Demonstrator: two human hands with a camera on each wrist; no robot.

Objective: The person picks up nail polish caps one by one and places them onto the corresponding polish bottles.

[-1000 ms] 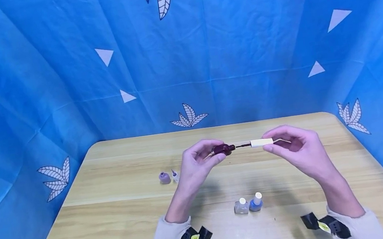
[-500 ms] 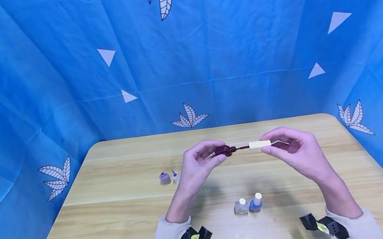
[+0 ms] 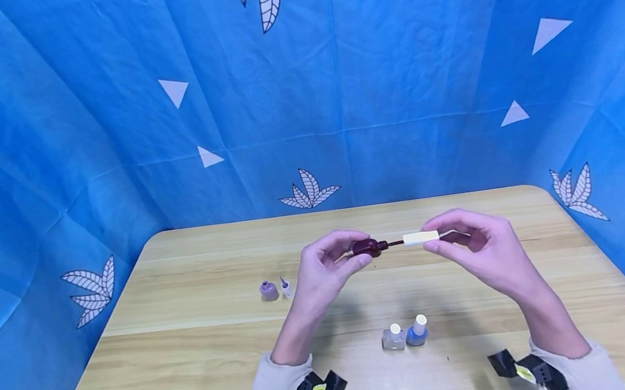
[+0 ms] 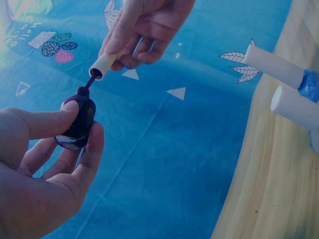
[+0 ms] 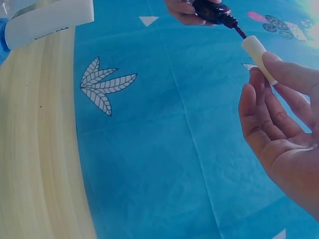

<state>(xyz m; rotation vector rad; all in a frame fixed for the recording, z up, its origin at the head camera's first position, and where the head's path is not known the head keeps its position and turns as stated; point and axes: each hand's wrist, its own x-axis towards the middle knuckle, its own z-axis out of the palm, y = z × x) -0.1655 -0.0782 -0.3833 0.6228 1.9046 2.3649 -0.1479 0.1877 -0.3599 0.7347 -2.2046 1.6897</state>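
My left hand point(image 3: 325, 271) pinches a dark red nail polish bottle point(image 3: 366, 248) on its side above the table, its neck pointing right. Between thumb and fingertips, my right hand point(image 3: 482, 248) holds the white brush cap point(image 3: 421, 238). From the cap a dark brush stem point(image 4: 90, 81) runs to the mouth of the bottle, with its tip inside the neck. A short length of stem point(image 5: 240, 32) shows between cap and neck in the right wrist view.
On the wooden table point(image 3: 193, 369) stand a clear bottle point(image 3: 393, 338) and a blue bottle point(image 3: 417, 331), both white-capped, below the hands. An uncapped purple bottle point(image 3: 268, 291) and its upturned brush cap point(image 3: 286, 287) sit left of my left wrist. A blue curtain point(image 3: 392, 79) hangs behind.
My right hand has moved slightly left with the brush cap, so less stem shows between cap and neck. My left hand has shifted only slightly, still gripping the bottle.
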